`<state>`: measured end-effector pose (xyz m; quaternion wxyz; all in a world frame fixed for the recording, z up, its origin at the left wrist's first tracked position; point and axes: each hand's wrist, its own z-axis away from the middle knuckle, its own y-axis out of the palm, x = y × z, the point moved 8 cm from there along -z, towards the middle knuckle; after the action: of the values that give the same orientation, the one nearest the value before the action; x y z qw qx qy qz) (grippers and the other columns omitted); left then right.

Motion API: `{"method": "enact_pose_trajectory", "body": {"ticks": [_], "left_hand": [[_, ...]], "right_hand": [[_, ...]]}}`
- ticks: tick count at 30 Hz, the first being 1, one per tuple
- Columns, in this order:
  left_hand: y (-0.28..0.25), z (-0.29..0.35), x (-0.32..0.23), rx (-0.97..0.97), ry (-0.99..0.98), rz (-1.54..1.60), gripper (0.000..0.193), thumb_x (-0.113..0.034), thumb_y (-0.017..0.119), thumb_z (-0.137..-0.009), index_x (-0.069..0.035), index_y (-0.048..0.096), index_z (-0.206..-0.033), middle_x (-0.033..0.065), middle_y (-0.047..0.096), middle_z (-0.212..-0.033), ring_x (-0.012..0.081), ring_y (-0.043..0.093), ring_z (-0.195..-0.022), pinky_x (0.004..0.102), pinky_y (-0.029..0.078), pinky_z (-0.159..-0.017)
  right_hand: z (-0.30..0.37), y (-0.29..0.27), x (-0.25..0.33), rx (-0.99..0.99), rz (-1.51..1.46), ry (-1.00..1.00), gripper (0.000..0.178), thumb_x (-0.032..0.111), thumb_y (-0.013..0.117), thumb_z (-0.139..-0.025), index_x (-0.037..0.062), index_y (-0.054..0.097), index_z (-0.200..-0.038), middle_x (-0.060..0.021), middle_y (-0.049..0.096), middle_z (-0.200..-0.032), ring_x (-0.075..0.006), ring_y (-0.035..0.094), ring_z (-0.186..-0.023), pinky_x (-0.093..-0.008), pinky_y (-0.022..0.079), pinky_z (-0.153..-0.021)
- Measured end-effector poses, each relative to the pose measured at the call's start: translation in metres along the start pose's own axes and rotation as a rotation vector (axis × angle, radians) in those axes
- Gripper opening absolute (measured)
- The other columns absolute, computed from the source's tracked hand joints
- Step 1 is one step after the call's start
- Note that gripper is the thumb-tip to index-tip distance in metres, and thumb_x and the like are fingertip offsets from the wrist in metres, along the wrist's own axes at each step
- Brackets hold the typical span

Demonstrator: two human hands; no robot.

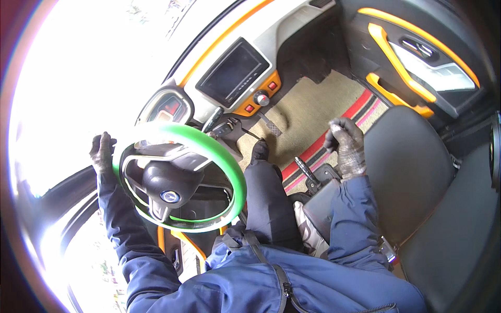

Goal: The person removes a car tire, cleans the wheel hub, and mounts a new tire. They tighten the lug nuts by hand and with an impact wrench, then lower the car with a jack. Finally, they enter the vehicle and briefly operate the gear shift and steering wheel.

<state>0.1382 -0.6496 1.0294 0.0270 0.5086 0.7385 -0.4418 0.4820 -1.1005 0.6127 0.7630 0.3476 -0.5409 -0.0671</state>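
My left hand [102, 151], in a dark worn glove, is raised beside the far left rim of the green-covered steering wheel [237, 180]. Its fingers point up and stand apart, with nothing between them; whether the hand touches the rim I cannot tell. My right hand [346, 148], in a grey-black glove, hangs over the gap between the seats, near a lever with a black and silver grip [305, 168]. Its fingers are curled in and appear to hold nothing. The wheel has a black hub [169, 182] with a round emblem and silver spokes.
Past the wheel are a gauge cluster [168, 107], a dark dashboard screen [233, 72], a silver knob [261, 98] and red switches. A pedal [272, 127] sits over the tan floor mat [308, 107]. To the right are a black passenger seat [404, 161] and a door with orange handles [399, 60].
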Motion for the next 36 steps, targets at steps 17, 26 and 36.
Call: {"method": "enact_pose_trajectory", "body": {"ticks": [17,26,36], "left_hand": [[-0.021,-0.027,0.039,-0.010,-0.145,0.432,0.026,-0.014,0.064,-0.087,0.003,0.060,-0.107,0.0107,0.064,-0.101,0.0198,0.062,-0.089,0.0324,0.050,-0.082],[-0.014,-0.014,0.038,0.141,-0.214,0.478,0.035,-0.016,0.057,-0.092,0.000,0.052,-0.122,0.0111,0.058,-0.113,0.0236,0.059,-0.102,0.0347,0.047,-0.091],[-0.010,0.000,0.027,0.173,0.001,0.289,0.041,0.005,0.064,-0.081,-0.001,0.051,-0.120,0.0109,0.056,-0.114,0.0197,0.058,-0.100,0.0327,0.049,-0.085]], "right_hand": [[0.004,0.001,-0.004,0.063,0.059,0.024,0.010,0.015,0.058,-0.089,0.0059,0.059,-0.093,-0.0020,0.058,-0.071,-0.0080,0.055,-0.058,-0.0218,0.045,-0.051],[-0.041,0.062,-0.145,0.405,1.328,0.390,0.076,0.061,0.054,-0.081,-0.0066,0.056,-0.116,-0.0302,0.057,-0.114,-0.0409,0.054,-0.110,-0.0419,0.043,-0.094],[0.009,0.065,-0.137,0.321,1.445,0.488,0.066,0.054,0.052,-0.086,-0.0050,0.056,-0.115,-0.0282,0.059,-0.113,-0.0376,0.057,-0.109,-0.0431,0.045,-0.093]]}}
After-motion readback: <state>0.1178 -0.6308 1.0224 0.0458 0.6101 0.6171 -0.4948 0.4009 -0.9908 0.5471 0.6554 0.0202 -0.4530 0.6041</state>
